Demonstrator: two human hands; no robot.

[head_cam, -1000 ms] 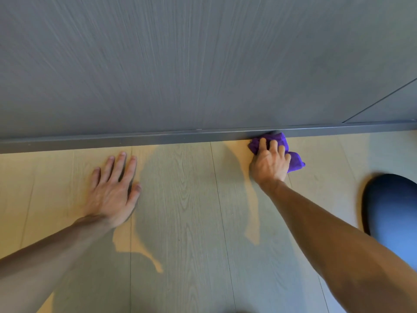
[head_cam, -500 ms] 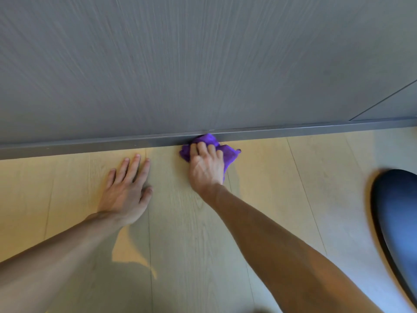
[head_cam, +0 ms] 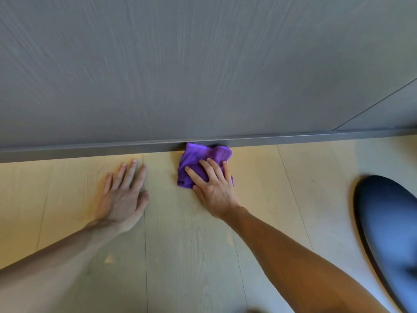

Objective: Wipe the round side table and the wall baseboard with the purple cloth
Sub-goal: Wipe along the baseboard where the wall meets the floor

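The purple cloth (head_cam: 200, 158) lies crumpled on the wooden floor, its far edge touching the grey baseboard (head_cam: 90, 151) that runs along the foot of the grey wall. My right hand (head_cam: 213, 186) presses down on the cloth's near part, fingers spread over it. My left hand (head_cam: 125, 195) rests flat on the floor to the left, fingers apart and pointing at the baseboard, holding nothing. The dark blue round side table (head_cam: 390, 229) shows partly at the right edge, blurred.
Light wood floor planks (head_cam: 187, 256) fill the lower half of the view. The grey wood-grain wall (head_cam: 203, 64) fills the upper half, with a panel seam (head_cam: 374, 105) at the far right.
My right hand slid the cloth leftward along the baseboard from the right, toward my left hand. The cloth now lies more spread out under my fingers. My left hand stayed planted.
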